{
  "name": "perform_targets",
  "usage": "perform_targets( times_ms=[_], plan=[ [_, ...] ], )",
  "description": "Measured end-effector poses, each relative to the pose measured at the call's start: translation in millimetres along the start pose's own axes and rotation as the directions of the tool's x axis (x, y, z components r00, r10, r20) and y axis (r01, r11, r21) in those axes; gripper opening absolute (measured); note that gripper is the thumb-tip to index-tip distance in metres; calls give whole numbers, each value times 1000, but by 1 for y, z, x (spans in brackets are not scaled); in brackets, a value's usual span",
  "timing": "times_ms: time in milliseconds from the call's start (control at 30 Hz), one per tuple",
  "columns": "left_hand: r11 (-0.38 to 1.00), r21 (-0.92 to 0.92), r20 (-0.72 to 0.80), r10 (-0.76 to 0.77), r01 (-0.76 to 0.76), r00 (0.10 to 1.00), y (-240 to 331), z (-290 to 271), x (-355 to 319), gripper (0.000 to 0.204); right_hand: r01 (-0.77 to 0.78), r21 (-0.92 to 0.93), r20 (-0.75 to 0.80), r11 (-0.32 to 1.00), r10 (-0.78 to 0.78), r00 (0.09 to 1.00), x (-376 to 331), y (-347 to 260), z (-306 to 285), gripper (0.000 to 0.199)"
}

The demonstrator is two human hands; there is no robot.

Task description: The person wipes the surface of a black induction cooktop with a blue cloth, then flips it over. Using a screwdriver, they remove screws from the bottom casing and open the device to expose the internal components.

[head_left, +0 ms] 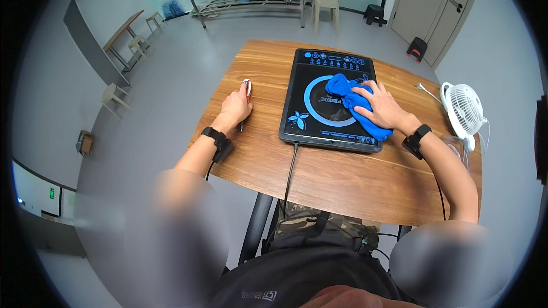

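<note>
A black induction cooktop (294, 100) with a blue ring and blue flower prints lies flat on the wooden table (251, 154). My right hand (385, 107) presses a crumpled blue cloth (368, 118) onto the right side of its glass, fingers bent over the fabric. Left of the cooktop, my left hand (235, 108) rests on the tabletop, closed round a slim red-and-white tool (248, 86). One end of it pokes out past the fingers and a thin tip shows below the hand; its exact kind is hidden by the grip.
A small white fan (463, 108) stands at the table's right edge, with its cable and a clear plastic item beside it. The cooktop's black cord (290, 174) runs over the near edge. Beyond are a metal rack (245, 0), stools (326, 4) and a door (436, 5).
</note>
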State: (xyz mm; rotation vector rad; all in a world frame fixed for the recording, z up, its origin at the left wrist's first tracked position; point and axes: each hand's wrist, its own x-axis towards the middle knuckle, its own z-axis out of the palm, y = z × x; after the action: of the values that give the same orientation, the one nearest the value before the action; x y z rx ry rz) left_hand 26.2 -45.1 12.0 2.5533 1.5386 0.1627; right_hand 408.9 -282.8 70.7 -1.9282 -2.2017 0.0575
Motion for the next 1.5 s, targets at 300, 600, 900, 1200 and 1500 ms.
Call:
perform_targets(
  times_ms=[300,600,900,1200,1500],
  plan=[
    [995,94,13,-20,18,1000,6,-4,-10,74,1,4,-20,1000,0,1000,-5,0,8,52],
    [883,-323,53,377,-341,925,106,-27,-71,86,89,0,101,996,-88,991,-29,-29,-8,52],
    [834,-153,161,551,-531,819,119,1,-74,103,374,-54,103,926,-368,924,-2,-59,7,46],
    [838,-236,142,531,-492,836,120,1,-78,103,304,-100,70,947,-298,952,92,-27,29,42],
    [833,-161,150,551,-530,821,120,1,-77,107,175,-186,104,967,-158,982,171,3,33,46]
  ],
)
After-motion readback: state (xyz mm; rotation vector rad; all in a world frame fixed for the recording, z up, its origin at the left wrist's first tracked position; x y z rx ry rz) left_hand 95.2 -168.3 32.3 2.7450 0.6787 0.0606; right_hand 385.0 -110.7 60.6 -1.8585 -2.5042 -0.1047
